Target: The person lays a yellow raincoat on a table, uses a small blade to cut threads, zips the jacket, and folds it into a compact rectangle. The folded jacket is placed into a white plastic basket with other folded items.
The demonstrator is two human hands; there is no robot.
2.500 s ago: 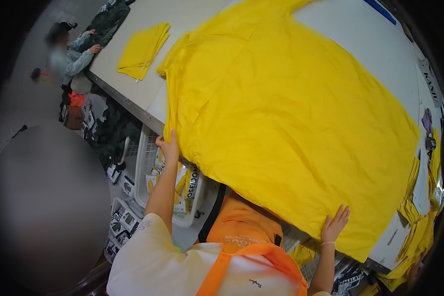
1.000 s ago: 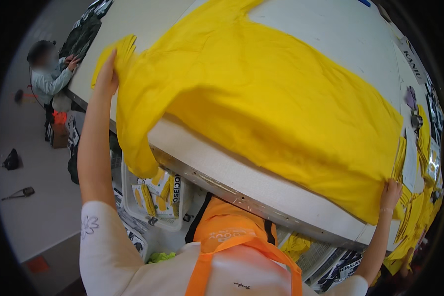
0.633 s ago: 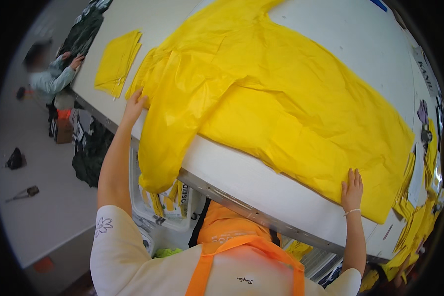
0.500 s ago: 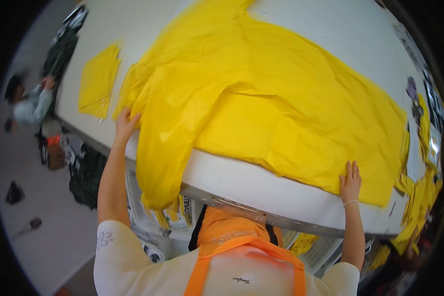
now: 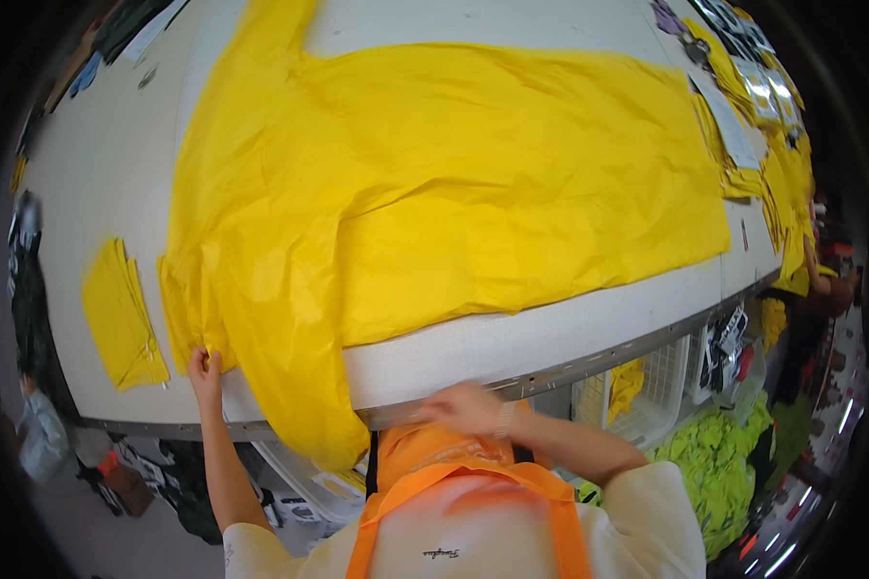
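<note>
A thin, shiny yellow jacket (image 5: 512,183) lies spread across the white table, its lower end to the right. One sleeve (image 5: 299,367) drapes over the near edge towards me; the other stretches away at the far left. At the jacket's left end, my left hand (image 5: 205,372) pinches the bunched edge of the cloth between thumb and fingers. My right hand (image 5: 463,410) is in front of my waist by the table's near edge, off the jacket. Motion blurs its fingers, so whether it holds anything cannot be made out.
Left of the jacket lies a folded yellow garment (image 5: 124,318). Papers (image 5: 724,121) and more yellow garments (image 5: 787,193) are at the right end. Below the table stand white baskets (image 5: 647,391) and a bright green pile (image 5: 719,463). Another person (image 5: 43,434) is at the far left.
My view has swung, shifting the table in the picture. My right hand has left the jacket's lower right edge and come in to my waist. My left hand stays at the left end, now pinching cloth.
</note>
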